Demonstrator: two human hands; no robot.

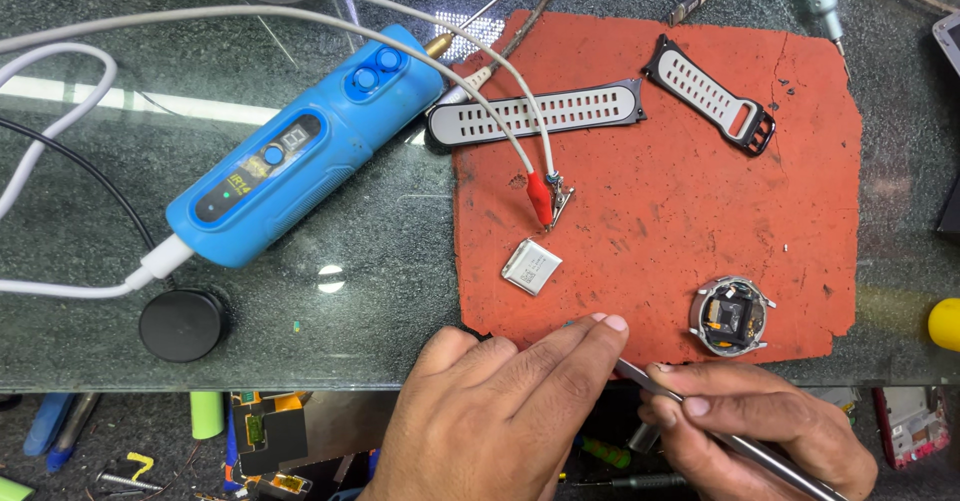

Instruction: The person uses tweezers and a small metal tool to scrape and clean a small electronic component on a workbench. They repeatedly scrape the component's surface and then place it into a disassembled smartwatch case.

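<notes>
Now your hands meet over the red mat's near edge, tweezers in play.

Your left hand [500,411] lies flat, fingers pressed onto the mat [700,191]; your right hand [760,431] pinches slim steel tweezers [720,436] toward it. Likely you're picking up something tiny, hidden under the fingertips, which calls for a steady pinch. Beyond lie the silvery pouch cell [531,266], the opened round watch case [731,316] and a red clip [541,199]. Rubbery perforated straps [535,113] sit by the far edge.

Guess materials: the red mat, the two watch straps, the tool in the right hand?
Red mat: looks like rubber or silicone, matte, with ragged edges and dark pits. Watch straps: probably moulded silicone, grey faces, black rims, perforated. Tool in the right hand: metal by its bright, slim, shiny shaft.
</notes>
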